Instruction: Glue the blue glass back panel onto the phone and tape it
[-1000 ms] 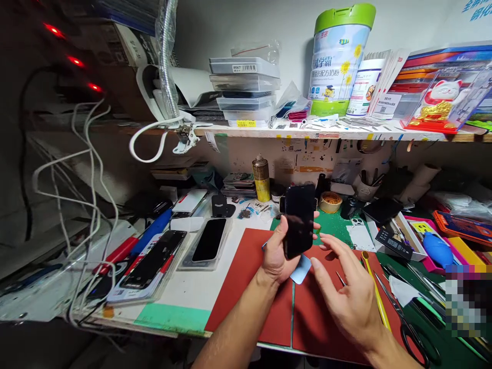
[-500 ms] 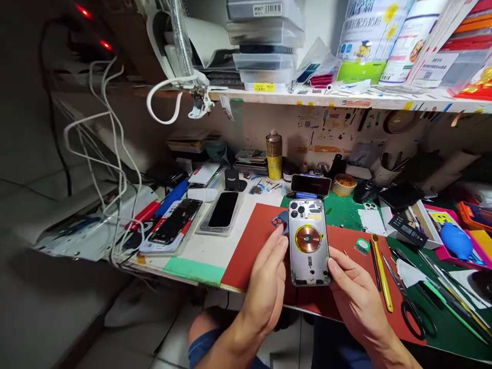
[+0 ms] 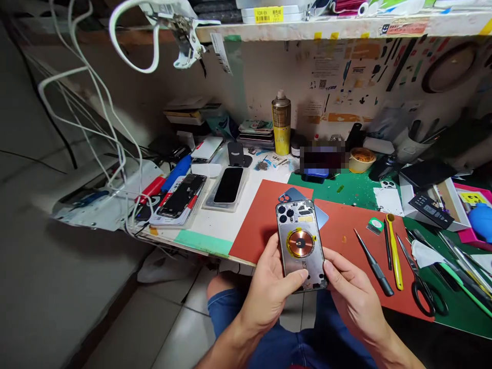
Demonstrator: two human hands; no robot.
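A smartphone [image 3: 294, 266] with its back glass off is held tilted over the front edge of the bench, its inner side facing me. A copper charging coil [image 3: 301, 243] ringed in yellow shows at its middle, and camera lenses sit at its top left. My left hand [image 3: 269, 279] grips the left side, with its thumb laid across the lower back. My right hand [image 3: 351, 282] pinches the lower right edge. Behind the phone, a blue back glass panel [image 3: 322, 215] lies on the red mat [image 3: 253, 225], partly hidden.
To the right lie a dark pointed tool [image 3: 374, 264], a yellow-handled tool [image 3: 394, 256] and scissors [image 3: 422, 292]. A black-screened phone [image 3: 229, 185] rests on a clear case at left. A spray can [image 3: 282, 123] stands behind. White cables [image 3: 111, 123] hang at far left.
My left hand has closed onto the phone, its thumb now on the back. The phone tilts slightly left and sits lower against the mat. The view has shifted downward, uncovering more blue panel and the pointed tool.
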